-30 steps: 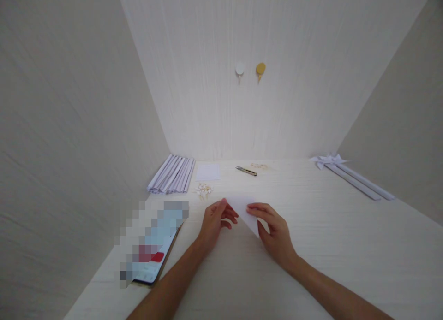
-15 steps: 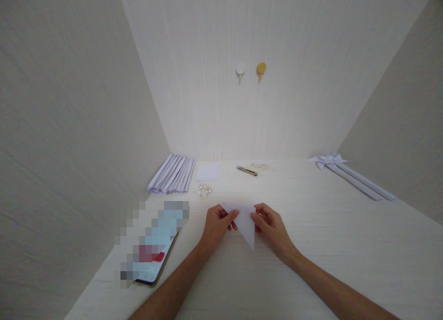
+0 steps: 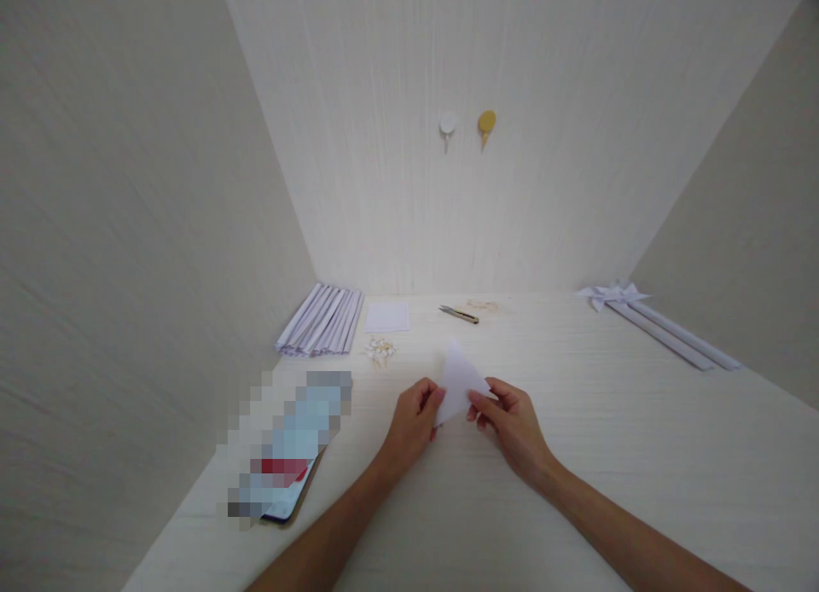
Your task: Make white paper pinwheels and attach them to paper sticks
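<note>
A white sheet of paper folded into a triangle (image 3: 459, 382) is held between my two hands above the table, one corner pointing away from me. My left hand (image 3: 415, 417) pinches its left edge, thumb on top. On the other side, my right hand (image 3: 512, 417) grips the lower right corner between thumb and fingers. The fingers behind the paper are partly hidden.
Rolled white paper tubes (image 3: 322, 321) lie at the left, beside flat paper squares (image 3: 387, 316) and a small pile of pale bits (image 3: 380, 350). Thread snips (image 3: 459, 314) lie farther back. A phone (image 3: 300, 455) is at left; paper-topped sticks (image 3: 665, 332) are at right.
The folded paper has been turned: its point faced toward me and now faces away. Both hands have shifted slightly right, keeping hold of it.
</note>
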`<action>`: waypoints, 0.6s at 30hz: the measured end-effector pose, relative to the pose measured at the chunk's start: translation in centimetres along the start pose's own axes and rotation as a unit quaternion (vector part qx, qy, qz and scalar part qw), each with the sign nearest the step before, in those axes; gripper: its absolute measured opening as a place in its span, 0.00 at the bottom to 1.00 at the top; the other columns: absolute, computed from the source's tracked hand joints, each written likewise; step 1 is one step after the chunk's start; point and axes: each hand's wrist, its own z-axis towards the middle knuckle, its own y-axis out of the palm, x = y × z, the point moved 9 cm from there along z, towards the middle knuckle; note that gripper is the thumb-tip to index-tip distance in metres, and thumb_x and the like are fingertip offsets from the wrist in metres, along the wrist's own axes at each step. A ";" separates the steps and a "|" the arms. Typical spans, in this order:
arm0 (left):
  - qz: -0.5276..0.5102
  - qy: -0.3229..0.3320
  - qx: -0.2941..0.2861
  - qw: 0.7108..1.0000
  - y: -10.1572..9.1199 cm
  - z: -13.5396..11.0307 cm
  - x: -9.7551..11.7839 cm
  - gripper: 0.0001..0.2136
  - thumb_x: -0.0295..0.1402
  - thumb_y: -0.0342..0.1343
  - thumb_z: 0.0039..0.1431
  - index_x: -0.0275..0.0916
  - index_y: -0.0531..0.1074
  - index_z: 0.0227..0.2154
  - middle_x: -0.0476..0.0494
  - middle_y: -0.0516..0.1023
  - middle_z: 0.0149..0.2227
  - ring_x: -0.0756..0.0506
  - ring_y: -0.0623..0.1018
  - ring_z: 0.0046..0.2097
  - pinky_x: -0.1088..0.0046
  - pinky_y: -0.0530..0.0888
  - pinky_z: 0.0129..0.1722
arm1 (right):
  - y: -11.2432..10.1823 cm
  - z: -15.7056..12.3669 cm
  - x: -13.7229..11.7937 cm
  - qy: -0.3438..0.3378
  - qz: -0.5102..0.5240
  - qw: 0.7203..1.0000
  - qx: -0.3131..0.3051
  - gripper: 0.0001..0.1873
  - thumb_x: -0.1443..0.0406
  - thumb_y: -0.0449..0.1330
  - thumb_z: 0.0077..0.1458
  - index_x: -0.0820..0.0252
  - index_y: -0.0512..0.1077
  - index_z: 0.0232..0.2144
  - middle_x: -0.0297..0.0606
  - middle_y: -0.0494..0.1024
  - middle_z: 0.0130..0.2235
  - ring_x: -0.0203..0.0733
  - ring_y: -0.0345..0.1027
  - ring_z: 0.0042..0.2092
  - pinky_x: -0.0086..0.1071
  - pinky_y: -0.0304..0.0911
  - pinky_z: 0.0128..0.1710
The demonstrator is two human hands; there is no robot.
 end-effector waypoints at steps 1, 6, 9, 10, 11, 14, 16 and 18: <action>0.001 0.000 0.004 1.000 0.0 0.0 -0.1 0.12 0.40 0.44 0.50 0.38 0.57 0.18 0.58 0.57 0.11 0.56 0.57 0.13 0.80 0.54 0.13 | -0.1 0.0 0.0 0.004 0.000 1.000 0.007 0.10 0.62 0.62 0.39 0.64 0.69 0.22 0.32 0.70 0.19 0.31 0.63 0.20 0.23 0.57 0.19; -0.012 0.010 -0.021 1.000 0.4 0.1 -0.2 0.11 0.39 0.46 0.49 0.37 0.58 0.18 0.56 0.62 0.13 0.57 0.60 0.14 0.81 0.57 0.14 | -1.4 0.1 0.4 0.025 0.035 0.996 0.075 0.11 0.61 0.64 0.35 0.64 0.69 0.21 0.35 0.72 0.23 0.35 0.69 0.25 0.24 0.62 0.21; -0.005 -0.014 -0.008 1.000 0.0 0.1 -0.7 0.12 0.38 0.47 0.48 0.37 0.58 0.17 0.57 0.61 0.10 0.57 0.58 0.11 0.81 0.55 0.12 | -1.3 0.2 0.5 0.026 0.050 0.996 0.073 0.12 0.60 0.63 0.36 0.64 0.69 0.20 0.34 0.71 0.20 0.35 0.68 0.23 0.23 0.61 0.19; -0.005 -0.027 -0.005 1.000 -0.2 0.1 -0.9 0.11 0.38 0.47 0.47 0.38 0.58 0.17 0.57 0.60 0.09 0.57 0.57 0.11 0.81 0.54 0.11 | -1.2 0.2 0.4 0.023 0.053 0.996 0.068 0.12 0.59 0.62 0.37 0.64 0.69 0.20 0.34 0.71 0.19 0.34 0.67 0.22 0.23 0.60 0.18; -0.005 -0.038 -0.005 0.999 -0.2 0.1 -1.1 0.11 0.38 0.48 0.47 0.38 0.59 0.17 0.58 0.60 0.09 0.57 0.57 0.10 0.81 0.54 0.10 | -1.1 0.1 0.3 0.019 0.053 0.996 0.065 0.12 0.59 0.62 0.37 0.64 0.69 0.20 0.34 0.71 0.18 0.34 0.66 0.21 0.23 0.60 0.17; -0.008 -0.064 0.005 0.998 -0.5 0.1 -1.3 0.11 0.40 0.49 0.46 0.38 0.59 0.17 0.58 0.60 0.08 0.56 0.57 0.09 0.81 0.54 0.09 | -1.1 0.1 0.0 0.009 0.035 0.997 0.067 0.13 0.58 0.62 0.37 0.64 0.69 0.19 0.33 0.70 0.16 0.32 0.63 0.19 0.23 0.57 0.16; -0.009 -0.076 0.013 0.997 -0.6 0.1 -1.4 0.13 0.41 0.50 0.45 0.38 0.59 0.17 0.58 0.60 0.08 0.56 0.57 0.09 0.81 0.54 0.09 | -1.2 0.0 -0.2 0.000 0.013 0.997 0.073 0.14 0.57 0.61 0.37 0.64 0.67 0.17 0.32 0.68 0.14 0.30 0.59 0.16 0.23 0.54 0.15; 0.000 -0.081 0.022 0.997 -0.6 0.1 -1.4 0.14 0.43 0.50 0.44 0.38 0.59 0.16 0.58 0.59 0.07 0.56 0.57 0.09 0.81 0.53 0.09 | -1.3 0.0 -0.5 -0.015 -0.007 0.997 0.078 0.14 0.57 0.61 0.39 0.63 0.66 0.16 0.30 0.67 0.13 0.28 0.56 0.15 0.23 0.52 0.14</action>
